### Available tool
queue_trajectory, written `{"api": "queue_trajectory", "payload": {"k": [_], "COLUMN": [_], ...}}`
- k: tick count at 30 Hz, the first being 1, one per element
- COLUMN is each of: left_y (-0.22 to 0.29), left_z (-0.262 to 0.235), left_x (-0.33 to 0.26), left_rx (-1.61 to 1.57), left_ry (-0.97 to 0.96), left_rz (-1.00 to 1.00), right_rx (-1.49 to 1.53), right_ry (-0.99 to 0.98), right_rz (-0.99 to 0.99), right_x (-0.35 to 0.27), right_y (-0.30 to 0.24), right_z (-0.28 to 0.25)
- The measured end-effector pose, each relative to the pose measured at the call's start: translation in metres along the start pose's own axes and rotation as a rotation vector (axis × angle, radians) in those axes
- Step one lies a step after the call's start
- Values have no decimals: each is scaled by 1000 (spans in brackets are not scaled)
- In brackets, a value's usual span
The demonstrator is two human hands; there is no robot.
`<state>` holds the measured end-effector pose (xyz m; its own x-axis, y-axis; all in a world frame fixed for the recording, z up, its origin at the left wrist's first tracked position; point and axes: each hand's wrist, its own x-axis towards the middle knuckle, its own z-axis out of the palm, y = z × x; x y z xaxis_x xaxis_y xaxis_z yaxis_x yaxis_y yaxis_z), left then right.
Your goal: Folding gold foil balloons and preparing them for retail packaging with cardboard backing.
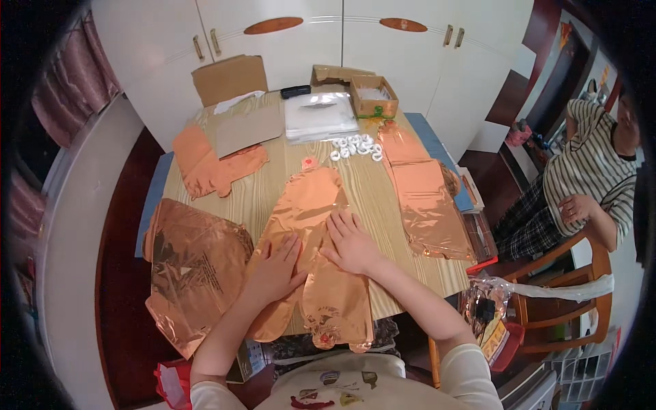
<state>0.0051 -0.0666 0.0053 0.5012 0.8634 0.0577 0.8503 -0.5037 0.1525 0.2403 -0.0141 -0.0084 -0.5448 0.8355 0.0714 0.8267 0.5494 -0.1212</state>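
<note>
Resting two hands (275,271) (353,244) on copper foil (311,195); one open box (373,108); one bystander (589,167)

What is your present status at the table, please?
Left hand and right hand palm-down on middle coppery foil piece. Its near end past the edge of the table. Flanking foil pieces close by; white rings beyond.

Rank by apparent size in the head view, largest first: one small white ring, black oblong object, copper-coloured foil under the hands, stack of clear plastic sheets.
1. Copper-coloured foil
2. Stack of clear plastic sheets
3. Black oblong object
4. Small white ring
</note>
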Motion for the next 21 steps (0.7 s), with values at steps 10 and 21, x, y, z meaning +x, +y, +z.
{"api": "queue_trajectory", "payload": {"k": [10,21], "left_y": [12,47], "left_z": [-22,15], "left_x": [-31,-209], "left_rx": [-8,-1023], "left_ry": [183,492], "left_rz": [-158,-1069], "right_rx": [26,19], "right_ry": [40,76], "right_rz": [-79,-79], "right_x": [-4,-6], "right_y": [-19,-19], "right_z": [6,2]}}
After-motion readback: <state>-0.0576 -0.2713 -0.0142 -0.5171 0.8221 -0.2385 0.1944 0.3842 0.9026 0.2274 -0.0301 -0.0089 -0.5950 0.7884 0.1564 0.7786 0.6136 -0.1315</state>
